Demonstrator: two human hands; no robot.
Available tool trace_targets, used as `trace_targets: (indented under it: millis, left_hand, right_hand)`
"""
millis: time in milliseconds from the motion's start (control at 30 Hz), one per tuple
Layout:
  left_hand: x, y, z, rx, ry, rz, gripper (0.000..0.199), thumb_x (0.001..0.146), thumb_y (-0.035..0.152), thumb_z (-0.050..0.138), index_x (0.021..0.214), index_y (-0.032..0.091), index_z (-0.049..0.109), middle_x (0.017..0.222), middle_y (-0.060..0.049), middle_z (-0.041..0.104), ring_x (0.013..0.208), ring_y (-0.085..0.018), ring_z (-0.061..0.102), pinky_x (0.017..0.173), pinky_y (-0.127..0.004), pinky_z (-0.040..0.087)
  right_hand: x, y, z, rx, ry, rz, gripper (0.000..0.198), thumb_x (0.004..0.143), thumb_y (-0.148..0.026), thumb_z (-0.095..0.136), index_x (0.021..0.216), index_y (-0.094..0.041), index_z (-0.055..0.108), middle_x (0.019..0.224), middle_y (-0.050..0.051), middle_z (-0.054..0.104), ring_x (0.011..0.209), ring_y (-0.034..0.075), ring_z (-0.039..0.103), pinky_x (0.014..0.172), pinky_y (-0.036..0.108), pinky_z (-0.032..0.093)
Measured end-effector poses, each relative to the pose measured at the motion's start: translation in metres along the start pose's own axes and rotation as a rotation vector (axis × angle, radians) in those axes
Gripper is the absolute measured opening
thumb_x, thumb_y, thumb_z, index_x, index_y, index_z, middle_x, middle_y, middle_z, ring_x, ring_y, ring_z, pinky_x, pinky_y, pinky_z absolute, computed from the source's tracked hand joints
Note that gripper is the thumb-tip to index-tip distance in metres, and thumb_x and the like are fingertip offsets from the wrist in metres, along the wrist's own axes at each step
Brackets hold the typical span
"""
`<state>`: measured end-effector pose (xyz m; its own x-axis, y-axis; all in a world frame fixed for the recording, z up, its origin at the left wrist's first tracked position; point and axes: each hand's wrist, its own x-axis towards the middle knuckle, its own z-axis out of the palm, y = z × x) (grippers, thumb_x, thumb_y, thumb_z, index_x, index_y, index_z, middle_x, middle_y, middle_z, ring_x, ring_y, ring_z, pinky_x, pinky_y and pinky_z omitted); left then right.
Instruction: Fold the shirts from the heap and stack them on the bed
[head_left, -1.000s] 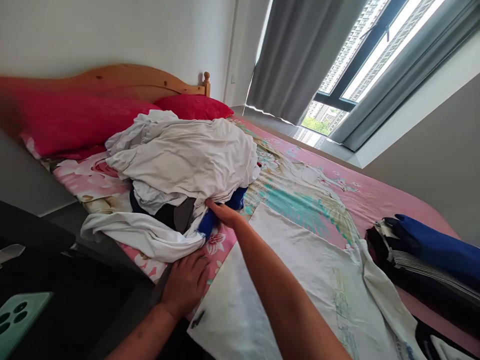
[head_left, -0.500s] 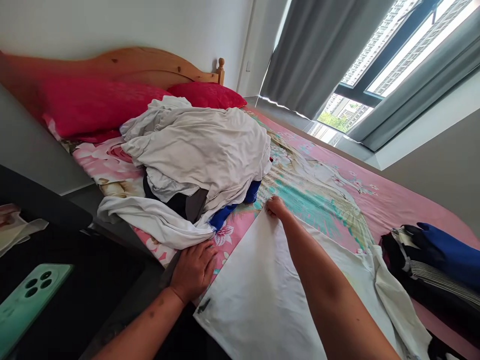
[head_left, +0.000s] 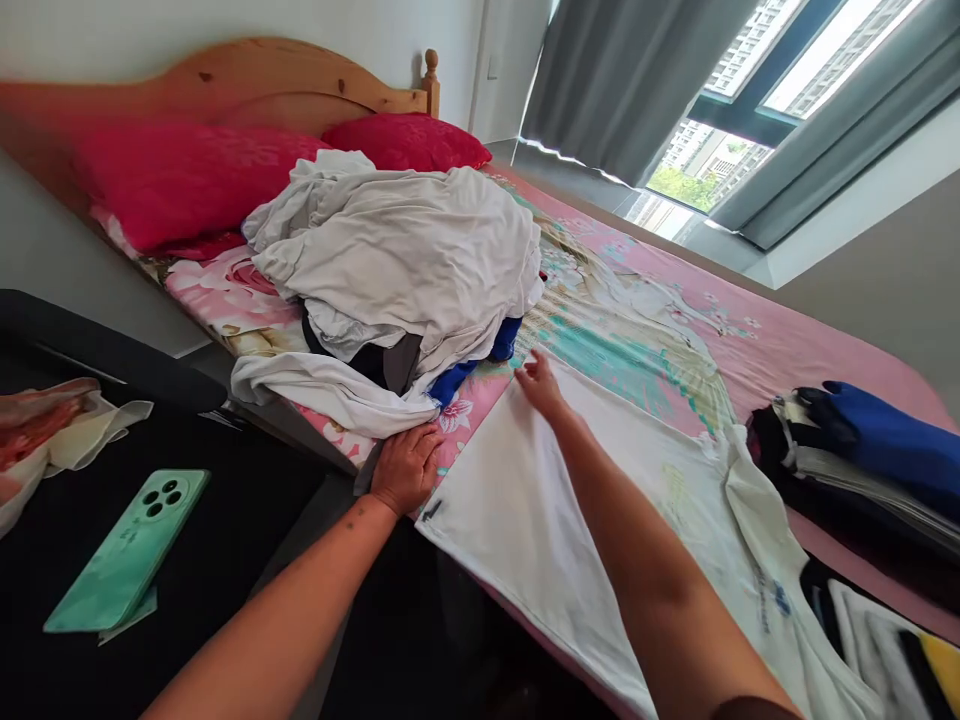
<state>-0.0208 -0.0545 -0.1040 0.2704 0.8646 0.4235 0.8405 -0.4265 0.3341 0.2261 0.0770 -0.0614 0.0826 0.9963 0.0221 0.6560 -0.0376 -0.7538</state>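
Better to take the shirt, flat on the bed, by its hem corners, being probably light, soft and easily creased, with right hand loosely open at the far one, seemingly empty, and left hand palm down, gripping nothing.

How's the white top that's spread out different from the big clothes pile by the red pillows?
The white top is laid out mostly flat, while the clothes pile is heaped in a rumpled mound. The white top is one garment; the clothes pile has several jumbled together. The white top is mainly white, but the clothes pile also shows blue, black and grey. Both are on the bed.
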Motion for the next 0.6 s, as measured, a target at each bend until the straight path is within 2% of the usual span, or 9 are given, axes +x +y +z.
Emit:
trace_targets:
  millis: [100,167,267,367,500,600]
  left_hand:
    - [0.003,0.000,0.001,0.016,-0.005,0.009,0.025,0.085,0.023,0.047,0.102,0.019,0.065,0.116,-0.007,0.064,0.111,-0.023,0.055,0.095,-0.037,0.039]
    - [0.004,0.000,0.001,0.026,-0.012,0.014,0.026,0.085,0.023,0.047,0.102,0.018,0.065,0.115,-0.007,0.064,0.109,-0.023,0.055,0.096,-0.037,0.039]
    - [0.009,-0.003,0.002,0.037,-0.023,0.029,0.028,0.084,0.024,0.044,0.101,0.017,0.065,0.113,-0.008,0.064,0.106,-0.023,0.056,0.096,-0.036,0.039]
    - [0.020,-0.005,0.005,0.041,-0.047,0.031,0.031,0.085,0.028,0.041,0.100,0.017,0.065,0.111,-0.009,0.064,0.105,-0.024,0.056,0.097,-0.036,0.038]
    - [0.028,0.003,0.000,0.035,-0.141,0.019,0.039,0.085,0.036,0.036,0.102,0.015,0.064,0.114,-0.011,0.063,0.108,-0.025,0.055,0.099,-0.036,0.037]
    - [0.017,0.019,-0.014,0.068,-0.252,-0.047,0.046,0.084,0.046,0.037,0.104,0.014,0.064,0.119,-0.016,0.060,0.114,-0.031,0.051,0.099,-0.042,0.036]
  right_hand:
    - [-0.106,-0.009,0.006,0.056,-0.014,-0.108,0.030,0.086,-0.022,0.053,0.115,-0.014,0.057,0.117,0.008,0.059,0.107,0.015,0.053,0.095,0.029,0.040]
    - [-0.185,-0.006,0.009,0.123,0.054,-0.236,0.023,0.087,-0.020,0.051,0.107,-0.018,0.061,0.114,0.009,0.059,0.111,0.018,0.053,0.100,0.034,0.040]
    - [-0.282,0.007,-0.003,0.127,0.108,-0.234,0.018,0.088,-0.021,0.050,0.099,-0.022,0.064,0.112,0.008,0.060,0.115,0.019,0.052,0.101,0.038,0.040]
    - [-0.342,0.032,-0.043,0.028,0.266,-0.163,0.018,0.089,-0.021,0.049,0.098,-0.024,0.064,0.109,0.006,0.061,0.117,0.020,0.049,0.102,0.040,0.039]
    - [-0.400,0.081,-0.119,-0.226,0.681,0.014,0.021,0.088,-0.027,0.048,0.103,-0.021,0.061,0.108,0.009,0.060,0.108,0.022,0.051,0.097,0.044,0.040]
    - [-0.441,0.123,-0.155,-0.361,0.908,0.209,0.031,0.085,-0.037,0.047,0.106,-0.017,0.058,0.109,0.011,0.060,0.107,0.026,0.051,0.097,0.048,0.037]
